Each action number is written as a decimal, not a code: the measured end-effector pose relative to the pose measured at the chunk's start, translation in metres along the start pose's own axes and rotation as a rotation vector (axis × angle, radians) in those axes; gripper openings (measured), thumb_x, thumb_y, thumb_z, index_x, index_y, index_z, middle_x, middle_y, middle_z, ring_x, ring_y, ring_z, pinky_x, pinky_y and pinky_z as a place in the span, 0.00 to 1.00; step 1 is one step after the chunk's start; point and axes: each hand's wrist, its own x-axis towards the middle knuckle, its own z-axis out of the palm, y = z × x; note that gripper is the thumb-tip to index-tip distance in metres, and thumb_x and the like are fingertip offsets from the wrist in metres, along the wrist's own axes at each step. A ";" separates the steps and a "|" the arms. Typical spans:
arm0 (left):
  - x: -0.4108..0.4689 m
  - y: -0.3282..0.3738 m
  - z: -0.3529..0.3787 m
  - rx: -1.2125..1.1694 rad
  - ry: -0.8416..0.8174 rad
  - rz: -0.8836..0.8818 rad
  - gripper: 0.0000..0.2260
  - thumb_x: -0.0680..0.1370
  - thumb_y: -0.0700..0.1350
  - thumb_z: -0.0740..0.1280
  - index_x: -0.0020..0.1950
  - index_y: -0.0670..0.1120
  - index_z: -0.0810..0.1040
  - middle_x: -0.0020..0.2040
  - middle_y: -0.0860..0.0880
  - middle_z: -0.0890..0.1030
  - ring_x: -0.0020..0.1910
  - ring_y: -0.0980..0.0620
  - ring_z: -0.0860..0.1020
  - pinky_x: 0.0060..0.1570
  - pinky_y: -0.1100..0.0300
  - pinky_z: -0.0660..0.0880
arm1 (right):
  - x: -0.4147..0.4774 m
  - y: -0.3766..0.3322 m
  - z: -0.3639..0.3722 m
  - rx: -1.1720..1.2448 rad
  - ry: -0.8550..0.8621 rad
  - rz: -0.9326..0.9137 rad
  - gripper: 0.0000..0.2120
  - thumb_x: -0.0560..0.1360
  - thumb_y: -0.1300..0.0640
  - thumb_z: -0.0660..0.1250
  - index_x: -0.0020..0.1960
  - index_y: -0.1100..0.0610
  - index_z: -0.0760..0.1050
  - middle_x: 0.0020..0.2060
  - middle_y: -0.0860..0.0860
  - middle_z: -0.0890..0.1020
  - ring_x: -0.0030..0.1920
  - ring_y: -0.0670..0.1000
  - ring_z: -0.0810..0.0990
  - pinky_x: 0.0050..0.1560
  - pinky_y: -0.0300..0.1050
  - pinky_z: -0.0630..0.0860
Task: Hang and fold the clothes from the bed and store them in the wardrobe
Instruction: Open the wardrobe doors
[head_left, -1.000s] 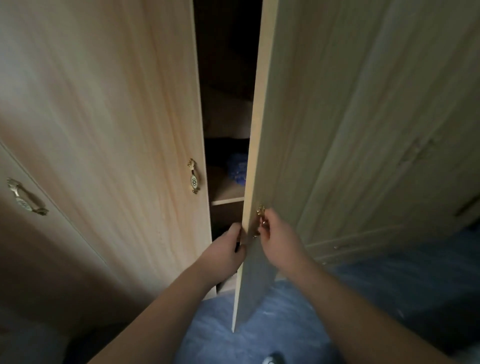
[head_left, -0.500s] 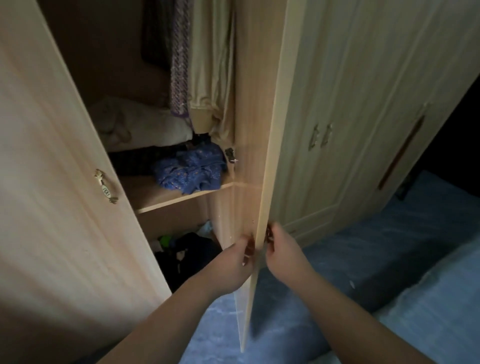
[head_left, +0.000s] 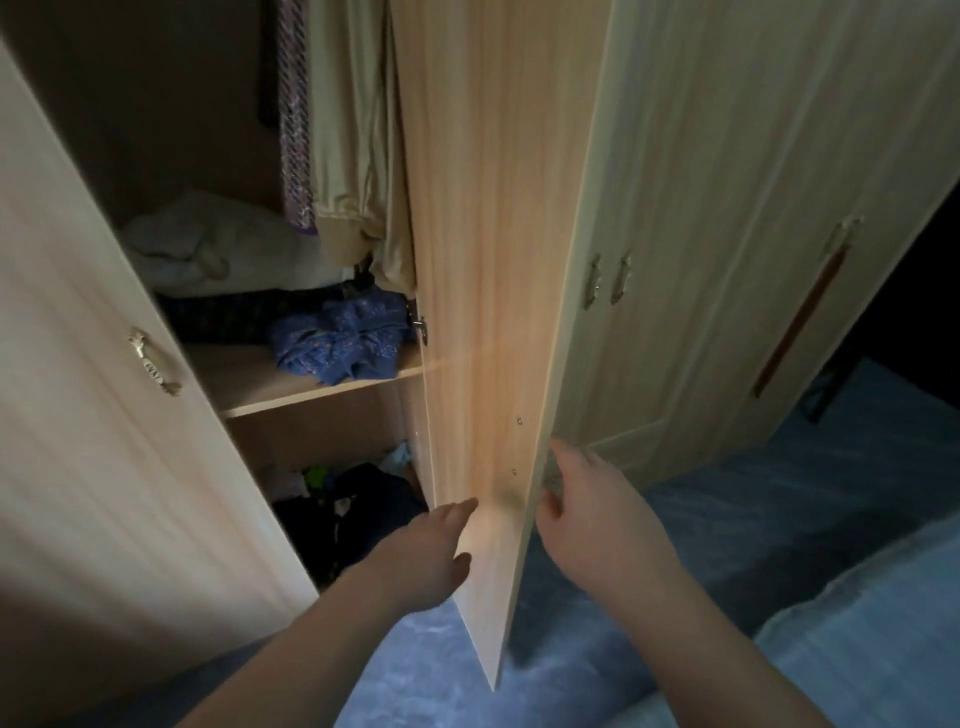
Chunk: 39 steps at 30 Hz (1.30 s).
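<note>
The light wooden wardrobe stands open in front of me. Its right door (head_left: 483, 260) swings out edge-on toward me. My left hand (head_left: 415, 556) lies flat against the door's inner face, fingers straight. My right hand (head_left: 587, 514) is just off the door's outer side near its handle, fingers loosely spread and holding nothing. Inside, a beige garment (head_left: 358, 130) and a patterned purple one (head_left: 296, 119) hang from above. A crumpled blue cloth (head_left: 337, 343) and a white bundle (head_left: 208, 244) lie on the shelf (head_left: 270, 389). Dark clothes (head_left: 358, 509) are heaped below.
The left door (head_left: 78, 415) with a brass handle (head_left: 153, 364) stands open at my left. More closed wardrobe doors (head_left: 727, 260) continue to the right. A blue floor (head_left: 701, 525) runs below, and the edge of a pale blue bed (head_left: 872, 644) shows at the lower right.
The right door has swung wider, uncovering the hanging clothes and shelves. My right hand has come off the handle and my left hand has opened flat on the door's inner face.
</note>
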 end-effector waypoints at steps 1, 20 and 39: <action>-0.007 -0.008 0.001 0.037 0.018 -0.030 0.31 0.80 0.55 0.61 0.80 0.56 0.52 0.78 0.53 0.64 0.73 0.49 0.67 0.69 0.53 0.69 | -0.005 -0.007 0.000 -0.021 0.024 -0.069 0.15 0.76 0.51 0.62 0.62 0.44 0.65 0.46 0.42 0.73 0.46 0.45 0.73 0.40 0.43 0.73; -0.126 -0.249 -0.133 0.103 0.339 -0.604 0.30 0.82 0.55 0.57 0.80 0.55 0.45 0.82 0.49 0.49 0.81 0.42 0.45 0.76 0.42 0.53 | 0.127 -0.193 0.193 -0.209 -0.285 -0.445 0.34 0.79 0.45 0.58 0.81 0.48 0.47 0.80 0.50 0.55 0.79 0.54 0.53 0.76 0.52 0.58; -0.032 -0.358 -0.195 -0.578 0.781 -0.390 0.14 0.83 0.50 0.60 0.67 0.47 0.68 0.56 0.46 0.80 0.54 0.45 0.80 0.55 0.49 0.78 | 0.206 -0.314 0.261 -0.095 -0.180 -0.291 0.33 0.78 0.50 0.62 0.79 0.51 0.52 0.79 0.50 0.58 0.79 0.53 0.53 0.75 0.51 0.59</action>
